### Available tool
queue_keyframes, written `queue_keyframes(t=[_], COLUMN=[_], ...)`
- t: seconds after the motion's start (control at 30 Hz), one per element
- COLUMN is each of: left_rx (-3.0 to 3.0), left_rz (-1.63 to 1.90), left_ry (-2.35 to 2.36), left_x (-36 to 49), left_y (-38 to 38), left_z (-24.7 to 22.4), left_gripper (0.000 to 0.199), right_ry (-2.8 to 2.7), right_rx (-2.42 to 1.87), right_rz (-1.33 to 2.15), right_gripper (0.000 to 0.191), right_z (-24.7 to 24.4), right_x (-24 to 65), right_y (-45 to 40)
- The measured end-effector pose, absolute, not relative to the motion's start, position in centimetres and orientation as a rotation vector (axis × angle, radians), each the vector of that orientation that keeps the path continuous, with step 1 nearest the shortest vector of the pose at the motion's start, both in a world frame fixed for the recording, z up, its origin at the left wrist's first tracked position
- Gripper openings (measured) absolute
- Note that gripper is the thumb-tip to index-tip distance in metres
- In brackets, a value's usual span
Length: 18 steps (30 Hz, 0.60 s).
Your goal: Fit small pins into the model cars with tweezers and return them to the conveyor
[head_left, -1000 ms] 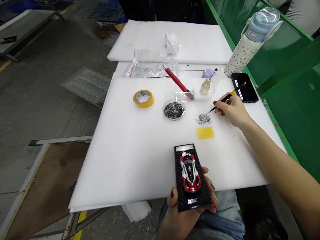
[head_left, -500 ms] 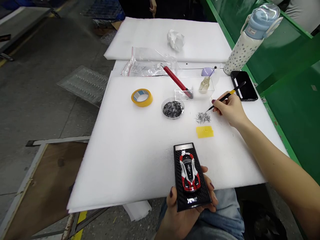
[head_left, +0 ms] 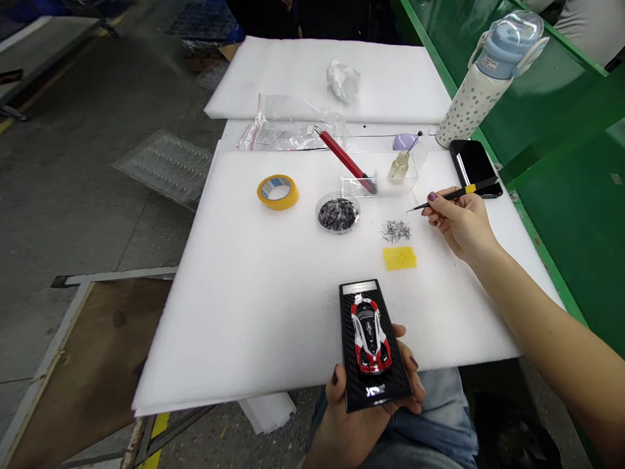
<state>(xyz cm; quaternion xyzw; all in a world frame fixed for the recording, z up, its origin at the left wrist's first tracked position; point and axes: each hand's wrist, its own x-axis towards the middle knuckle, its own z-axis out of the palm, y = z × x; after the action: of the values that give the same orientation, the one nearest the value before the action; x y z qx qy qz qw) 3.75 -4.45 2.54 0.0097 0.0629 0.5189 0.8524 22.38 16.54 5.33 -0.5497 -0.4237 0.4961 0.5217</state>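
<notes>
Car (head_left: 371,335) and base (head_left: 361,390) sat gripped by the left hand (head_left: 354,426), five o'clock. Right hand (head_left: 461,220), three o'clock, pinched a tool (head_left: 459,193); a slip risked scattering nearby strands (head_left: 396,230).

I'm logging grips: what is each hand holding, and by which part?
Left hand: the black base under the model car, by its near end. Right hand: the slim pointed tool, pinched toward its tip.

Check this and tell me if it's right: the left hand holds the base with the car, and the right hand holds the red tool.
Wrong tool: the right hand holds the black tool, not the red tool, as the head view shows. The left hand does hold the base with the car.
</notes>
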Motion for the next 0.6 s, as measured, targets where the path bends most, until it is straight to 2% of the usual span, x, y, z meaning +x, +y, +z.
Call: queue_keyframes(t=[0.3, 0.6], left_rx=[0.004, 0.013], left_rz=[1.077, 1.084], left_ry=[0.171, 0.192], left_x=[3.6, 3.6], left_y=[-4.5, -4.6], left_z=[2.6, 2.4], left_gripper=[0.063, 0.063], right_ry=[-1.117, -1.177], right_rx=[-1.393, -1.563], right_rz=[1.116, 0.918], right_gripper=[0.039, 0.022], right_z=[4.9, 4.1], right_x=[24.5, 25.4], right_y=[13.8, 14.1])
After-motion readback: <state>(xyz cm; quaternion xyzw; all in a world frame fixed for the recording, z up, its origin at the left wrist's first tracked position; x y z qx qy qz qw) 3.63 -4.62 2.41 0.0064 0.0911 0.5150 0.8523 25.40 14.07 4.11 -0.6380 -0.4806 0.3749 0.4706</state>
